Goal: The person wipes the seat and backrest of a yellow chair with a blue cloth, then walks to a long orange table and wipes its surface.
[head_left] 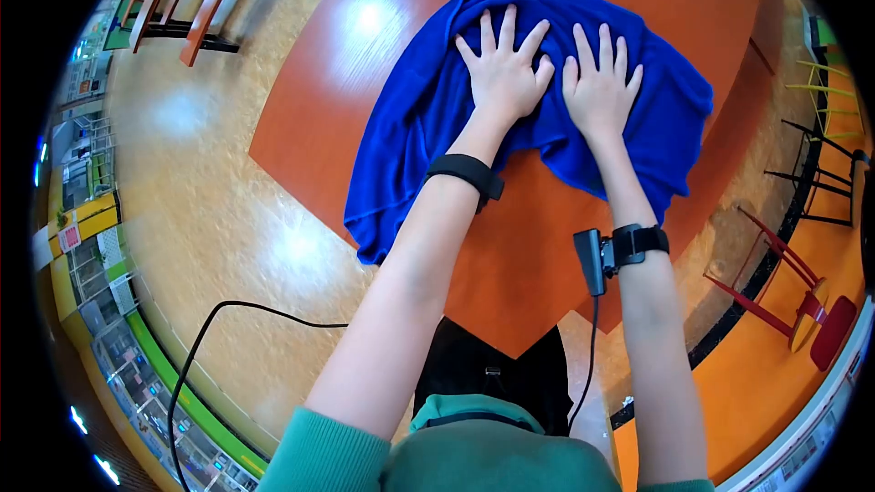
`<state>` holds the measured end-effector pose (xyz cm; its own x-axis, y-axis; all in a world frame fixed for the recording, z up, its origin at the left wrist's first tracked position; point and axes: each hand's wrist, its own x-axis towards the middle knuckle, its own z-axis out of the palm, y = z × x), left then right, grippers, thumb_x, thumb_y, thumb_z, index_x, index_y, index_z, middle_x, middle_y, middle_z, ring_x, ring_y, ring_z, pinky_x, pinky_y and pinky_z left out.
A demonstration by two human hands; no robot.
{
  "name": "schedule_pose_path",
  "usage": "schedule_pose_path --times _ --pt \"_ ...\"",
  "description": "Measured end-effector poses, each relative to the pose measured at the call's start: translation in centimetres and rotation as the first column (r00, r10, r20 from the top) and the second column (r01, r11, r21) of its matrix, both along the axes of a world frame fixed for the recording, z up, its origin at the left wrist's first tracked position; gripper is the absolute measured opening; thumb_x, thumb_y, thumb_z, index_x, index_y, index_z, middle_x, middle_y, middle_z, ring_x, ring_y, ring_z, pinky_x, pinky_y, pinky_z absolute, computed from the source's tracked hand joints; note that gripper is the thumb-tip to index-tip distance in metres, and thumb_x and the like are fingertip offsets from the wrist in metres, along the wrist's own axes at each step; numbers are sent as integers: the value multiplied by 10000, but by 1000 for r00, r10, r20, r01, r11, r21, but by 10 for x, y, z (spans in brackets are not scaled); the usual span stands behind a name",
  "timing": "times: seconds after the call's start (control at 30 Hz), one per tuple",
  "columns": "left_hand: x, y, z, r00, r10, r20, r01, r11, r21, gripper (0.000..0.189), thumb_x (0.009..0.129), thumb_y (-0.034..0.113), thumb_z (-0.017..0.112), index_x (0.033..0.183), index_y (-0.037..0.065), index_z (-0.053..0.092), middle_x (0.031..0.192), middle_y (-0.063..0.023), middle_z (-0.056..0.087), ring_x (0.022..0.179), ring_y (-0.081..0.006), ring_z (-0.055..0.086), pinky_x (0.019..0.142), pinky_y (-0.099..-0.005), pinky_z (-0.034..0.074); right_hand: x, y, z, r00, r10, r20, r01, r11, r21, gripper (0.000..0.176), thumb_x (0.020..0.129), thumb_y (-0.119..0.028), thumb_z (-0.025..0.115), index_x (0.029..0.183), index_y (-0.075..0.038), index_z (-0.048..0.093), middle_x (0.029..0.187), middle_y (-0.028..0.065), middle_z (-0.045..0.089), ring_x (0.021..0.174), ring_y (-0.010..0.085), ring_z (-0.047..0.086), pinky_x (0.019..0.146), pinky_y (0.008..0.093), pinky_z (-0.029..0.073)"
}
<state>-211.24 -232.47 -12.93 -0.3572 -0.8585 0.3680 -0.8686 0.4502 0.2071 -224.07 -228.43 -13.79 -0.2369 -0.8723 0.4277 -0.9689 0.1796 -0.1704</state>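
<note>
A bunched, wrinkled blue cloth (428, 100) lies across the reddish-brown table (510, 246), one end trailing toward the table's left edge. My left hand (503, 73) rests palm down on the middle of the cloth, fingers spread. Just to its right, my right hand (602, 87) also lies palm down on the fabric, its fingers apart. Neither hand grips the cloth. Black straps circle both wrists, and the right one carries a small black device (591, 261) with a cable.
A red chair (811, 314) and a black metal frame (825, 178) stand on the right. At the upper left is a wooden bench (214, 9). A black cable (214, 314) loops beside my left arm. The table's pointed corner faces my body.
</note>
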Motion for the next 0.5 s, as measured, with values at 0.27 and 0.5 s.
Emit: schedule_pose_path --times 0.27,0.5 --pt "45 125 4 998 35 -61 -33 999 35 506 818 282 489 1314 196 446 1415 -113 337 1309 -353 273 990 -592 246 50 113 4 986 101 132 -107 993 43 487 825 -303 485 1308 -240 463 1411 120 343 1305 336 293 1013 617 197" --pt "70 234 3 971 216 -107 -196 965 175 526 815 256 502 1327 175 411 1422 -82 323 1298 -343 289 895 -536 382 79 201 6 989 47 142 -72 981 178 504 816 -311 487 1317 -268 444 1440 113 290 1329 359 227 950 719 108"
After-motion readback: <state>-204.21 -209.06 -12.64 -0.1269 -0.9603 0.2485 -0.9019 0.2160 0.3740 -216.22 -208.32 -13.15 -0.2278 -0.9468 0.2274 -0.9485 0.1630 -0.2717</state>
